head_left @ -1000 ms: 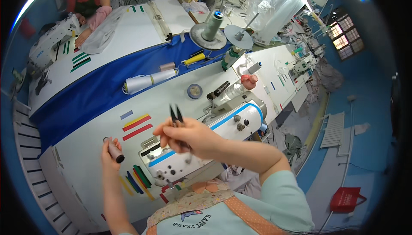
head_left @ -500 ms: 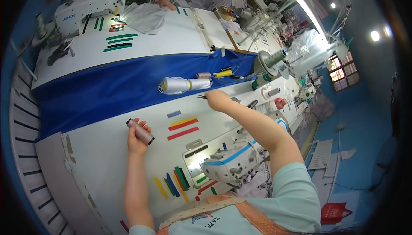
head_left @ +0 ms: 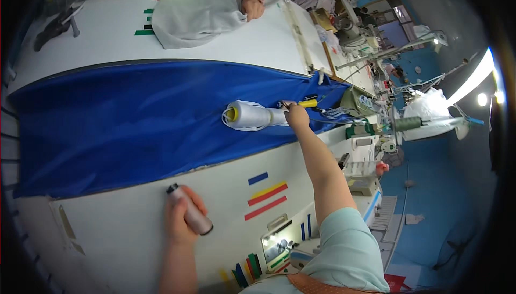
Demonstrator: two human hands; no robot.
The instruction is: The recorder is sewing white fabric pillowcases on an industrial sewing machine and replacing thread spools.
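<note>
In my left hand (head_left: 178,220), fingers are wrapped round a pinkish-grey thread spool (head_left: 196,217) with dark ends, tilted above the white table. My right hand (head_left: 298,116) reaches over the blue cloth (head_left: 134,116), closed on a small dark pointed tool (head_left: 284,105) whose kind I cannot make out. Beneath and beside these fingers, a pinkish spool is partly hidden. Left of the hand, a large white thread cone (head_left: 251,116) lies on its side with loose white cord about it. A yellow tool (head_left: 308,103) lies just beyond the hand.
Coloured strips (head_left: 267,208) are stuck on the near table (head_left: 123,229). My sewing machine's lit plate (head_left: 277,245) is at lower centre, partly behind my arm. Across the cloth, a co-worker's hand (head_left: 251,7) rests on grey fabric (head_left: 196,14). Thread stands (head_left: 407,123) rise at right.
My right hand has moved farther out, over the spools on the blue cloth. My left hand still holds its spool. The view has shifted, with more of the blue cloth showing.
</note>
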